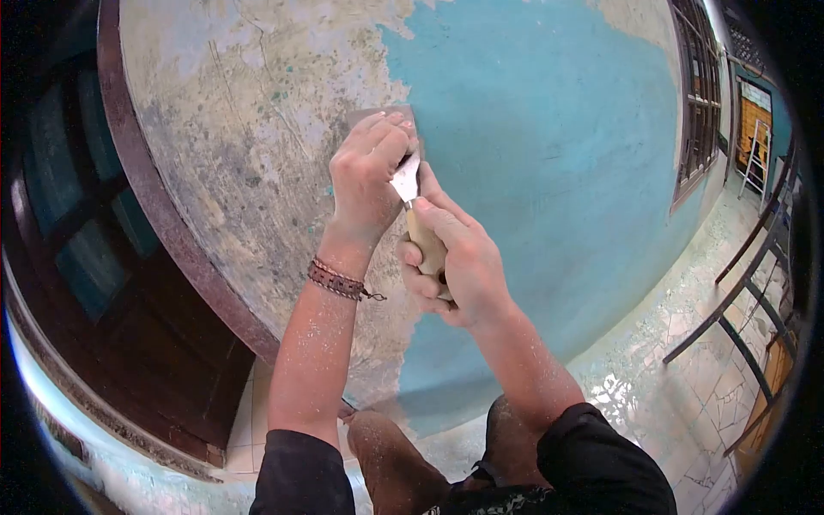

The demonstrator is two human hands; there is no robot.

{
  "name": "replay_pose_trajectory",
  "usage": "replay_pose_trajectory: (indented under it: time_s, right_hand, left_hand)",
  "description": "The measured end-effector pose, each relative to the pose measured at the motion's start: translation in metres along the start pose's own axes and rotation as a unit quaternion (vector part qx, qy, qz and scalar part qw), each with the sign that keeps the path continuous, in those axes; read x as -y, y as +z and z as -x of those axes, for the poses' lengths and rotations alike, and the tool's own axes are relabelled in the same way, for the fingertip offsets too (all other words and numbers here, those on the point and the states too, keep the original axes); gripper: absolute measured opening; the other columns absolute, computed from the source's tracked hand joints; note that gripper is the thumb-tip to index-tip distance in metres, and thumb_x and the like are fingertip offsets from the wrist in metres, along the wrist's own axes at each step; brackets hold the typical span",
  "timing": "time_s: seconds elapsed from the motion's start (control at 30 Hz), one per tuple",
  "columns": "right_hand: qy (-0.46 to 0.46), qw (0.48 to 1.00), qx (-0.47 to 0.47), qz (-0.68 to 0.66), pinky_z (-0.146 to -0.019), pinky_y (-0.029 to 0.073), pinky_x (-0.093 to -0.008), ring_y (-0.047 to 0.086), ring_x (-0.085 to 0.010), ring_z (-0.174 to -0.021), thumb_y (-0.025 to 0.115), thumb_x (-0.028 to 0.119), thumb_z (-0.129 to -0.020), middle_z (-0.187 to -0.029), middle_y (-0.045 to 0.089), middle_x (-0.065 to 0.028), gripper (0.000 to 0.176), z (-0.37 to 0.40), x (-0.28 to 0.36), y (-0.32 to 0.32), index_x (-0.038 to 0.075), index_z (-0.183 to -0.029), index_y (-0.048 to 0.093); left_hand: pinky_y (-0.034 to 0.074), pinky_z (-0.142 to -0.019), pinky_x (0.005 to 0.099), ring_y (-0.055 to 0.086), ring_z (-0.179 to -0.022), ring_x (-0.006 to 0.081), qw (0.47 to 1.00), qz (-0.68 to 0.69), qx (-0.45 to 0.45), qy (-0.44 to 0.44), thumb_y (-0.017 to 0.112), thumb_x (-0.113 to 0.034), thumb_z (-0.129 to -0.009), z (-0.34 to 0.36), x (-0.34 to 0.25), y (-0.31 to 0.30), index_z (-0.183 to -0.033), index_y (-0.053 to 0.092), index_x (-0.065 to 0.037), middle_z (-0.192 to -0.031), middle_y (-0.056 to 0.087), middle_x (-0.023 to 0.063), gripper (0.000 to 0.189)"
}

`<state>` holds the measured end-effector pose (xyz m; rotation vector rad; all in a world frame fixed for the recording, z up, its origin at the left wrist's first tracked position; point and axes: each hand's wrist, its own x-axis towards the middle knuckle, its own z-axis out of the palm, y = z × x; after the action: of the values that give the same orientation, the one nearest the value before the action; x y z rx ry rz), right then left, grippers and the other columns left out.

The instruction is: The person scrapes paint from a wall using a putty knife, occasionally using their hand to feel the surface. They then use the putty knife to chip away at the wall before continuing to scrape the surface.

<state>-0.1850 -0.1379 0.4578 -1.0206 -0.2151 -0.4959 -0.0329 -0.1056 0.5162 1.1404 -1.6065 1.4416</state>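
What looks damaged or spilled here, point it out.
The wall at left is bare, stained and cracked, ending raggedly against blue paint. Pale flakes litter the floor at right and dust both forearms; with the scraper at the paint's edge, they are likely scrapings.

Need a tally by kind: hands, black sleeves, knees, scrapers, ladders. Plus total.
Hands: 2 (left hand, right hand)
Black sleeves: 2 (left sleeve, right sleeve)
Knees: 2 (left knee, right knee)
Scraper: 1
Ladder: 1
Total: 8
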Motion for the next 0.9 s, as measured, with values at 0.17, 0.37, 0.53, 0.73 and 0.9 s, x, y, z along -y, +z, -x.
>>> replay_pose_trajectory:
  time_s: [0.17, 0.37, 0.53, 0.73, 0.9]
  right_hand:
    - [0.022, 1.000, -0.008, 0.004, -0.032, 0.027, -0.0223, 0.037, -0.0087, -0.040, 0.039, 0.027, -0.101, -0.068, 0.045, -0.0014, 0.057, 0.006, -0.010, -0.004, 0.026, -0.155, 0.020]
    - [0.020, 0.998, -0.050, 0.017, -0.033, 0.026, -0.0223, 0.036, -0.0081, -0.040, 0.040, 0.027, -0.101, -0.067, 0.045, -0.0014, 0.057, 0.005, -0.020, -0.008, 0.024, -0.155, 0.021]
    - [-0.013, 0.999, -0.007, 0.046, -0.032, 0.026, -0.0215, 0.036, -0.0076, -0.040, 0.039, 0.028, -0.101, -0.067, 0.045, -0.0011, 0.055, -0.009, -0.004, -0.010, 0.027, -0.154, 0.024]
    - [0.021, 1.000, 0.007, 0.022, -0.033, 0.029, -0.0228, 0.041, -0.0085, -0.042, 0.044, 0.029, -0.100, -0.068, 0.050, -0.0013, 0.055, 0.005, -0.010, -0.017, 0.027, -0.153, 0.028]
    - [0.011, 1.000, 0.007, 0.024, -0.033, 0.030, -0.0231, 0.041, -0.0086, -0.042, 0.044, 0.028, -0.100, -0.068, 0.050, -0.0013, 0.055, -0.007, 0.005, -0.013, 0.027, -0.153, 0.028]
  left_hand:
    - [0.054, -0.092, 0.0423, 0.068, -0.100, 0.0306, 0.999, -0.034, 0.006, 0.015, 0.070, -0.001, -0.071, 0.018, -0.003, -0.003, -0.078, 0.063, -0.002, -0.093, 0.072, 0.0113, 0.010]
    - [0.054, -0.091, 0.0425, 0.068, -0.102, 0.0321, 0.999, -0.022, 0.026, -0.002, 0.070, -0.001, -0.071, 0.019, -0.008, -0.007, -0.078, 0.063, -0.003, -0.095, 0.071, 0.0113, 0.010]
    - [0.054, -0.091, 0.0406, 0.067, -0.102, 0.0336, 0.999, -0.033, 0.003, 0.025, 0.072, -0.002, -0.070, 0.002, 0.002, -0.001, -0.080, 0.063, -0.002, -0.096, 0.071, 0.0128, 0.013]
    - [0.053, -0.092, 0.0422, 0.067, -0.101, 0.0342, 0.999, -0.028, 0.004, 0.019, 0.071, -0.002, -0.070, 0.020, -0.002, 0.001, -0.079, 0.063, -0.002, -0.096, 0.070, 0.0136, 0.012]
    - [0.054, -0.091, 0.0421, 0.067, -0.102, 0.0329, 0.999, -0.033, -0.032, -0.003, 0.070, -0.002, -0.072, -0.003, -0.001, 0.004, -0.081, 0.065, -0.002, -0.097, 0.072, 0.0119, 0.010]
